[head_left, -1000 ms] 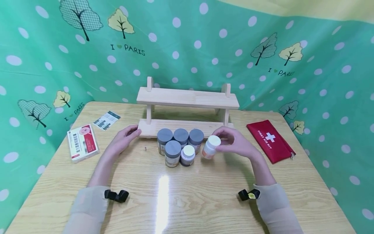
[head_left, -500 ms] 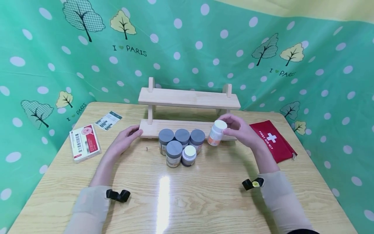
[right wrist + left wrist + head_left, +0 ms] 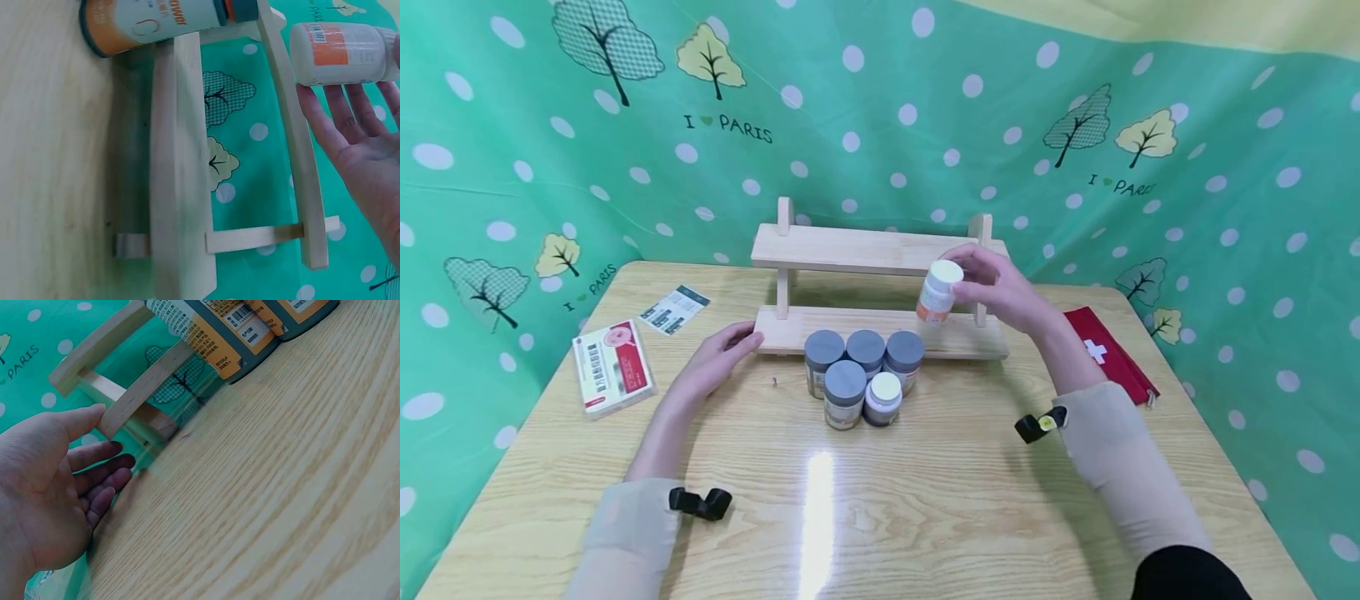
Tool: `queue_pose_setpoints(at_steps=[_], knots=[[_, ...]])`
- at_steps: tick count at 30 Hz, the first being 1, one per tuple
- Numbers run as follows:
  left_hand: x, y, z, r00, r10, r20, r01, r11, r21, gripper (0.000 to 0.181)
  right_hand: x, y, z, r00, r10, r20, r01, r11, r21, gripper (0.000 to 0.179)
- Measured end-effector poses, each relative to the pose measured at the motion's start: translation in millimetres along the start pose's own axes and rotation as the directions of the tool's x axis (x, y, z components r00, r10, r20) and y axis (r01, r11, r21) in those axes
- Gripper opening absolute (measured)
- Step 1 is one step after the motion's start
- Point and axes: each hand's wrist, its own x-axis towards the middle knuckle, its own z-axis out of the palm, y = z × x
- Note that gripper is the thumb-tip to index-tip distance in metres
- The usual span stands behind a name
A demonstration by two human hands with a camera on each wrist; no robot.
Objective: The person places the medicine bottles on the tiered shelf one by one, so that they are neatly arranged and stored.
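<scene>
My right hand (image 3: 1003, 292) pinches a white pill bottle (image 3: 936, 302) with an orange-banded label. The bottle is raised in front of the two-tier wooden shelf, overlapping the edge of its upper board (image 3: 850, 248) in the head view. In the right wrist view, the white bottle (image 3: 350, 55) lies across the fingers (image 3: 347, 119), next to the upper board. At the shelf's left end is my left hand (image 3: 718, 360), its thumb tip on the end of the lower board (image 3: 134, 403) and its other fingers loosely bent. Several grey-lidded jars (image 3: 845, 383) and a white-capped bottle (image 3: 882, 393) stand clustered before the shelf.
On the left of the table (image 3: 925, 508) lie a white-and-red medicine box (image 3: 613, 367) and a printed card (image 3: 674, 310). A red first aid pouch (image 3: 1108, 358) lies at the right, partly behind my right forearm. A green patterned cloth (image 3: 880, 125) hangs behind.
My right hand has lifted the white pill bottle from beside the jars up and back toward the upper board. The left hand has stayed at the shelf's left end.
</scene>
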Motion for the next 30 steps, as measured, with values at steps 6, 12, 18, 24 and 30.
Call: queue_pose_setpoints(at_steps=[6,12,18,24,30], knots=[[-1.1,-0.3,0.1,1.0,-0.014,0.012,0.014,1.0,0.004,0.084,26.1,-12.0,1.8,0.998,0.057,0.004,-0.057,0.998,-0.021,0.037],[-0.5,0.3,0.1,1.0,-0.003,0.011,0.003,1.0,0.004,0.083,53.3,-26.1,2.3,0.996,0.073,0.047,-0.073,0.997,0.003,0.034],[-0.9,0.0,-2.2,1.0,-0.005,0.009,0.005,1.0,0.016,0.084,81.1,-37.7,6.4,0.996,0.066,0.067,-0.069,0.997,0.047,0.033],[0.4,-1.7,-3.4,1.0,-0.01,0.008,0.009,1.0,0.029,0.083,109.2,-45.5,15.1,0.995,0.062,0.082,-0.07,0.993,0.099,0.031],[3.5,-1.2,-0.5,1.0,-0.009,0.011,0.009,1.0,0.02,0.081,128.0,-48.7,22.0,0.993,0.08,0.088,-0.09,0.988,0.124,0.03]])
